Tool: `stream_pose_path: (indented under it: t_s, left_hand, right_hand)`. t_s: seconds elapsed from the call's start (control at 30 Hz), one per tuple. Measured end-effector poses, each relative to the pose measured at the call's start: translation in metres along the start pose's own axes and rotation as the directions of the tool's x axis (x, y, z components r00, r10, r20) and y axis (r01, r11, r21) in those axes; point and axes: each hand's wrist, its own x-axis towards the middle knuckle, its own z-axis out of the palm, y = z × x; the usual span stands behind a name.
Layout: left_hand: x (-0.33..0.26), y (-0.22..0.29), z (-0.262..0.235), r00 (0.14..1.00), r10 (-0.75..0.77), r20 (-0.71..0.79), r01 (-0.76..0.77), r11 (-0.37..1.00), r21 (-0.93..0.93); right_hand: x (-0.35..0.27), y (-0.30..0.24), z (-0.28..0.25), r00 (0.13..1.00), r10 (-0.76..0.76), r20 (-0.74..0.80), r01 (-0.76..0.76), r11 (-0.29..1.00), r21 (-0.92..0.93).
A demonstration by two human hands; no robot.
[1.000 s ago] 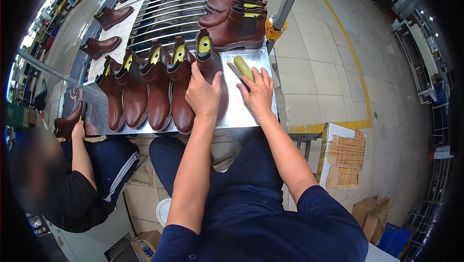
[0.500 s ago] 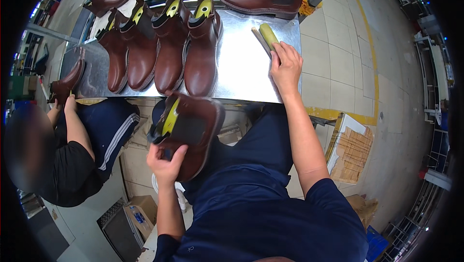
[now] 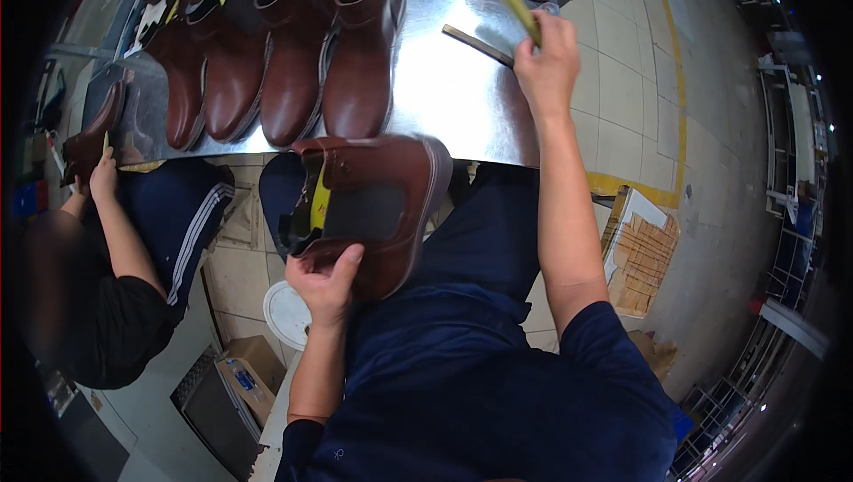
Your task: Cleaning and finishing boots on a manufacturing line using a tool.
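1. Pinching a brown boot (image 3: 391, 184) by its top with the left hand (image 3: 324, 285), tipped sideways above the lap (image 3: 462, 251).
2. Pinching a green stick (image 3: 514, 7) in the right hand (image 3: 548, 64), over the bench's (image 3: 449, 95) right side.
3. Facing four upright boots (image 3: 298, 64) on the bench, with a thin stick (image 3: 474, 42) near the right hand.

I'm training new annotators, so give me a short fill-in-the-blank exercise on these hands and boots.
1. The brown leather ankle boot with a dark side panel is held in the person's ____ hand.
2. The rounded yellow-green bar is held in the person's ____ hand.
3. On the shiny metal table, ____ upright brown leather boots stand side by side, toes toward the person.
4. The stripes on the co-worker's dark blue trousers are ____.

Missing words: left; right; four; white.
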Motion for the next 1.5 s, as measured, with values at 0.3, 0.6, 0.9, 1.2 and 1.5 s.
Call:
stream_pose_path:
  t_s: [0.3, 0.6, 0.9, 1.2, 1.5]
  left_hand:
    - [0.023, -0.029, 0.03, 0.998, -0.07, -0.009, 0.066, 0.966, -0.249]
    - [0.018, -0.031, 0.021, 0.94, -0.254, 0.229, 0.293, 0.944, -0.155]
    - [0.006, -0.028, 0.038, 0.927, -0.09, 0.363, -0.037, 0.944, 0.327]
    - [0.017, -0.012, 0.056, 0.908, 0.007, 0.419, -0.162, 0.928, 0.335]
    - [0.012, -0.02, 0.072, 0.854, 0.302, 0.424, -0.472, 0.793, 0.385]
  right_hand:
    - [-0.022, -0.04, -0.077, 0.794, 0.52, 0.316, -0.471, 0.196, 0.86]
    - [-0.023, -0.086, -0.063, 0.606, 0.41, 0.682, -0.597, -0.333, 0.73]
    - [-0.011, -0.108, -0.044, 0.648, 0.312, 0.695, -0.518, -0.49, 0.702]
    - [-0.015, -0.119, -0.026, 0.605, 0.359, 0.711, -0.553, -0.452, 0.7]
    - [-0.033, -0.109, -0.034, 0.77, 0.253, 0.585, -0.5, -0.33, 0.801]
